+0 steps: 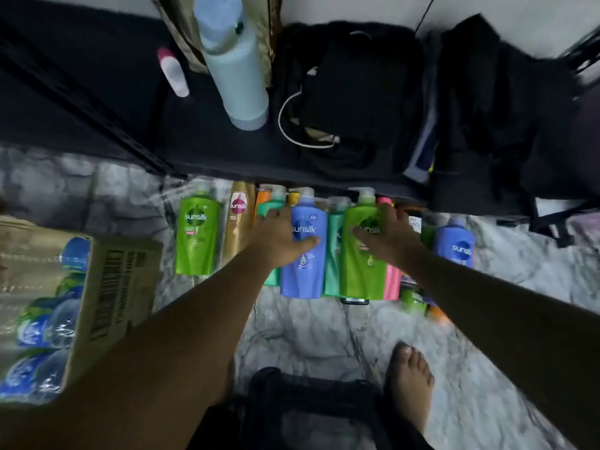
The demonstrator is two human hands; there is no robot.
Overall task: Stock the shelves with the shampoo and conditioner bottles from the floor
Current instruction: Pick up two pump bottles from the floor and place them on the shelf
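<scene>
Several shampoo and conditioner bottles lie side by side on the marble floor just in front of the dark shelf [97,108]. My left hand [279,235] grips a blue Sunsilk bottle [305,274], thumb across its front. My right hand [389,235] grips the big green Sunsilk bottle [360,274] beside it, thumb over the label. A teal bottle [332,254] lies between the two. To the left lie a smaller green bottle [196,238] and a gold one [238,228]. A pink bottle [391,280] and another blue bottle [454,245] lie to the right.
On the shelf stand a tall light-blue bottle [233,66] and a small white pink-capped bottle [173,73], beside black bags [357,86] and a backpack [493,108]. A cardboard box [123,280] of water bottles sits at left. My bare foot [410,378] and a black object [311,407] are below.
</scene>
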